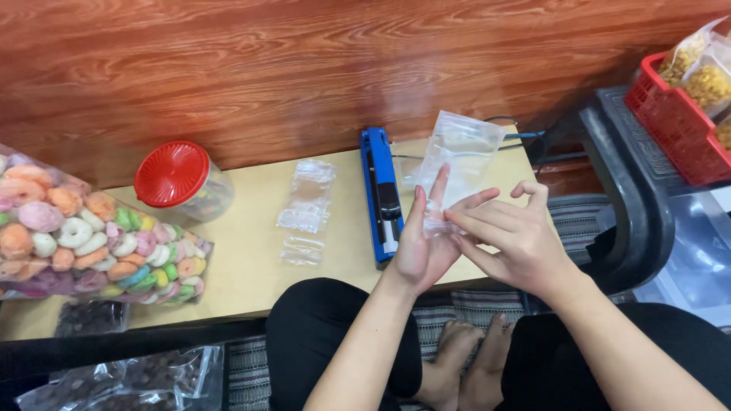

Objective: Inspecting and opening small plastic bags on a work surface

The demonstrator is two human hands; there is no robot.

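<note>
Head view: both hands meet above the bench's right front edge, forearms rising from the lap. The left hand (423,247) stands palm-inward, fingers extended, thumb pressed against the lower edge of a clear plastic bag (458,156). The right hand (509,237) pinches that same edge — index and thumb closed, other fingers curled loose. The blue heat sealer (382,194) lies just left.
</note>
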